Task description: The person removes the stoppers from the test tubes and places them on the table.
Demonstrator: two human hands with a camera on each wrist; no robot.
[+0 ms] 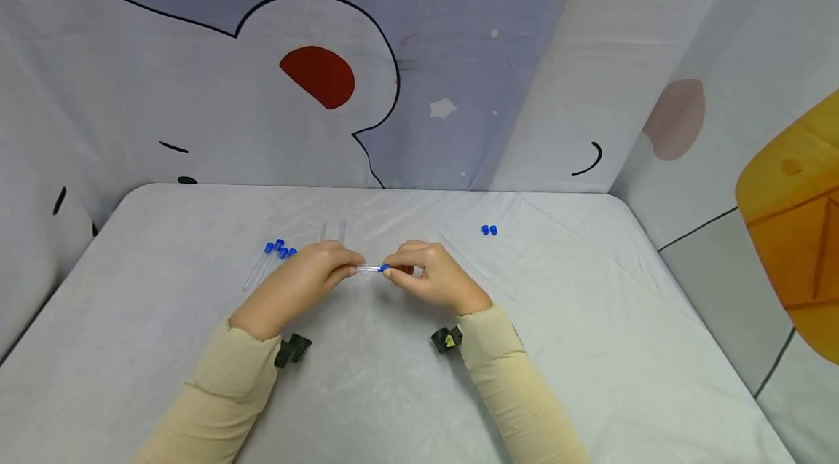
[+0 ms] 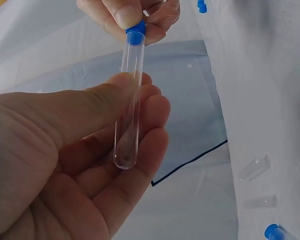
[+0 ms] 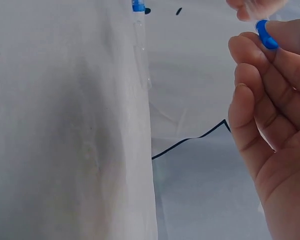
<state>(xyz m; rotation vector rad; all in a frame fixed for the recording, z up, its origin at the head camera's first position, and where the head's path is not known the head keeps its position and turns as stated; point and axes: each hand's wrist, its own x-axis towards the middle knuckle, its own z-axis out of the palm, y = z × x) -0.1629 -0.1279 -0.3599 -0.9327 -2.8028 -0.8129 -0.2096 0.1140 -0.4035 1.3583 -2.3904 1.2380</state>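
A clear test tube [image 2: 128,115] is held between my two hands above the middle of the table. My left hand [image 1: 314,271] pinches its glass body between thumb and fingers, with the rounded bottom showing beyond the thumb in the left wrist view. At the tube's mouth sits a blue cap [image 3: 266,36], its lower part inside the glass. My right hand [image 1: 432,274] pinches that cap between thumb and forefinger, the other fingers loosely curled.
Several capped test tubes [image 1: 258,271] lie left of the left hand. Two tubes without caps [image 1: 342,231] lie behind the hands. Two loose blue caps [image 1: 489,230] rest at the back right of the white-covered table [image 1: 590,347]. Cloth walls stand behind and beside it.
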